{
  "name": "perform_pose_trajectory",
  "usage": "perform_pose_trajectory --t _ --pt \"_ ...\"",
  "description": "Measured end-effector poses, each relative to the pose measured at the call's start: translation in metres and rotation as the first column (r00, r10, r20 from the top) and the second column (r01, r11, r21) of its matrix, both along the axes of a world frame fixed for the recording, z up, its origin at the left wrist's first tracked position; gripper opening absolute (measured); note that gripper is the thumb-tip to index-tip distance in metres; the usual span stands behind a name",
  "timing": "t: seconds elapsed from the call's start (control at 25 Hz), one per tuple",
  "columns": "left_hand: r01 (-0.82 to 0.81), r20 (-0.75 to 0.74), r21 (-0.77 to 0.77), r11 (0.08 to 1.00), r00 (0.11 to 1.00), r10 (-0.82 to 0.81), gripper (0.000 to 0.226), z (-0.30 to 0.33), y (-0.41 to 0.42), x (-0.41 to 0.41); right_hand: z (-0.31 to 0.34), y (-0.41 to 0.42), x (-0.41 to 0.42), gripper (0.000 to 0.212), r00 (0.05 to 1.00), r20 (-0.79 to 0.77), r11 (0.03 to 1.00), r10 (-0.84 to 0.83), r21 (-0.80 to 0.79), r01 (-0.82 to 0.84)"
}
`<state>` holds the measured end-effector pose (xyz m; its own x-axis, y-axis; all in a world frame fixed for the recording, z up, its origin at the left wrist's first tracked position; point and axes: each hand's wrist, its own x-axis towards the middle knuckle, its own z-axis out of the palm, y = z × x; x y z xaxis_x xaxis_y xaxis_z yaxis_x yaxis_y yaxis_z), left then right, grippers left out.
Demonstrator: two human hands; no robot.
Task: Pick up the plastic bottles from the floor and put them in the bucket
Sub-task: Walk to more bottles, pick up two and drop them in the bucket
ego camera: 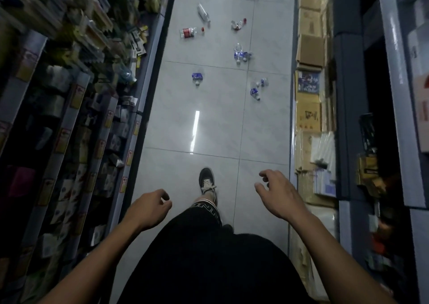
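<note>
While both hands' fingers hang loosely curled and empty, blue-labelled bottles (197, 76) show no legible writing.

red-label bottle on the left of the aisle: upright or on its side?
On its side. The red-label bottle lies flat on the floor tile, red cap pointing right.

A narrow shop aisle runs ahead over a glossy pale grey tiled floor (209, 122) with thin dark grout lines; a bright white strip of reflected ceiling light (195, 130) lies on one tile. On the left stand dim grey metal shelves (76, 108) packed with small packaged goods and yellow-red price tags. Along the right edge, stacked brown cardboard boxes (310, 50) line the floor, beside dark blue-grey shelving uprights (348, 118). The light is low.
</note>
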<state>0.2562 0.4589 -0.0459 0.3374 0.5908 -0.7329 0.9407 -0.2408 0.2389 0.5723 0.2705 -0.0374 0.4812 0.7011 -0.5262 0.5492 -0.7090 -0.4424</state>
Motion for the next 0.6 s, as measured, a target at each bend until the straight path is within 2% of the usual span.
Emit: perform_pose_trajectory --t 0.12,0.4,0.48,0.6 --pt "0.004 0.015 -0.001 1.000 1.000 -0.004 0.031 0.002 0.063 0.038 0.007 0.036 0.024 0.047 0.999 -0.009 0.998 -0.053 -0.029 0.053" --pt "0.123 0.061 0.011 0.992 0.990 -0.123 0.031 0.007 0.198 0.167 0.007 0.080 0.083 0.042 0.974 -0.012 0.971 -0.225 -0.083 0.223" --pt "0.152 0.063 0.012 0.988 0.986 -0.152 0.030 0.004 0.231 0.209 0.004 0.092 0.108 0.042 0.954 -0.039 0.950 -0.298 -0.109 0.292" --pt "0.195 0.049 0.005 0.981 0.980 -0.195 0.028 -0.002 0.273 0.271 -0.007 0.123 0.157 0.042 0.946 -0.052 0.941 -0.321 -0.130 0.313"
